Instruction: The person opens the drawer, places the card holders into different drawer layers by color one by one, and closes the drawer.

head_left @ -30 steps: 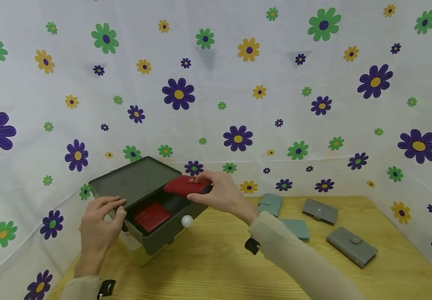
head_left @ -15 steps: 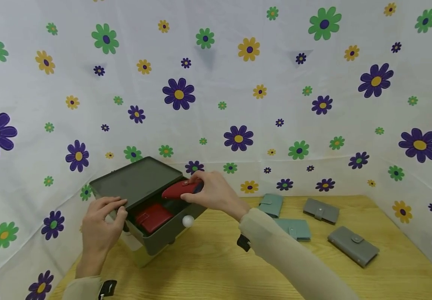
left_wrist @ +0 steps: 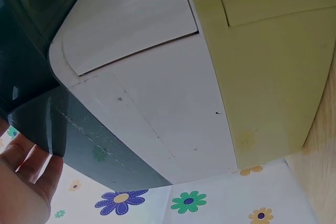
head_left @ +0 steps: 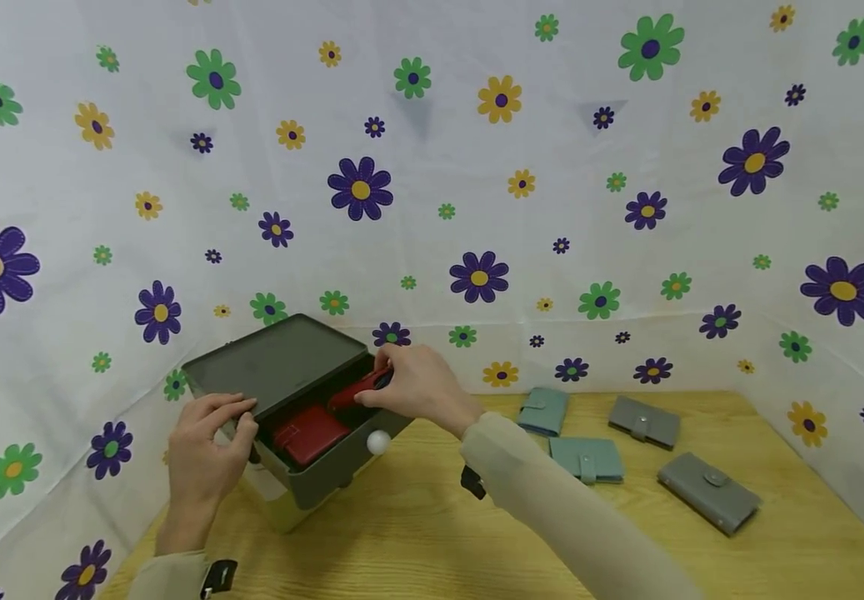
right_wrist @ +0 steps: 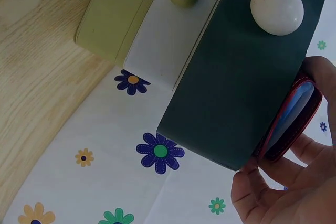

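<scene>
A small desktop drawer cabinet (head_left: 274,358) stands at the left, its dark green top drawer (head_left: 327,475) pulled out. Inside the drawer's near-left part lies a red card holder (head_left: 312,435) with a strap. My right hand (head_left: 430,387) pinches a second red card holder (head_left: 347,395), tilted and partly inside the drawer's right part. The right wrist view shows its clear inner sleeves (right_wrist: 290,114) past the drawer front. My left hand (head_left: 207,450) grips the cabinet's top at its left edge; in the left wrist view its fingers (left_wrist: 48,174) touch the dark section.
Two teal card holders (head_left: 542,412) and two grey ones (head_left: 709,492) lie on the right of the wooden table (head_left: 461,533). A white knob (head_left: 378,442) sticks out from the drawer front. Flower-patterned cloth (head_left: 432,167) surrounds the table.
My right hand has moved left and slightly down, lowering its red card holder into the drawer beside the other one. My left hand stays on the cabinet.
</scene>
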Action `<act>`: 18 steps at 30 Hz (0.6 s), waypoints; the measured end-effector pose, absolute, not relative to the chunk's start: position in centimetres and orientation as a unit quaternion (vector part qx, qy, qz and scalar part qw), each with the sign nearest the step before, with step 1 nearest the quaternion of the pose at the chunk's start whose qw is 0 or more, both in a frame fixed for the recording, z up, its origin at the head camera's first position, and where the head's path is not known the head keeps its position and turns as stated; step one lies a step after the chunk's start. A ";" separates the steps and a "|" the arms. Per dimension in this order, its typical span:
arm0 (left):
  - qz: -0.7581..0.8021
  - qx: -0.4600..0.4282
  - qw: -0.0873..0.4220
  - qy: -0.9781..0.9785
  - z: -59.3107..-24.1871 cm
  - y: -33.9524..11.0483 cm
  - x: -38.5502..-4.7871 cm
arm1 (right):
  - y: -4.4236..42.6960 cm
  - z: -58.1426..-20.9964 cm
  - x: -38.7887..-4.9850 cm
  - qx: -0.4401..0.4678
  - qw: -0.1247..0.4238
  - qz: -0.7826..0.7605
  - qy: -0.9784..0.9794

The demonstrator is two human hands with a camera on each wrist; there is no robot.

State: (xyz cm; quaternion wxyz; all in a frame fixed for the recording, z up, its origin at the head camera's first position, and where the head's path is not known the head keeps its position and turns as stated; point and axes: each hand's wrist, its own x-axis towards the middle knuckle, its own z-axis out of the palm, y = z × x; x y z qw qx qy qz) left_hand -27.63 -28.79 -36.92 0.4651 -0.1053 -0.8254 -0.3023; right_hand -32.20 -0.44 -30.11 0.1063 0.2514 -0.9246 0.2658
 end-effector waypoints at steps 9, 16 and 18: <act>-0.305 -0.104 0.466 -0.824 -36.9 -28.8 -27.8 | -1.6 -30.2 -32.5 0.225 0.135 0.201 -0.944; -0.306 -0.104 0.466 -0.824 -37.0 -28.8 -27.8 | -2.6 -30.1 -32.2 0.210 0.146 0.151 -0.955; -0.306 -0.101 0.464 -0.825 -37.0 -28.8 -27.7 | -3.0 -30.2 -32.1 0.205 0.149 0.138 -0.958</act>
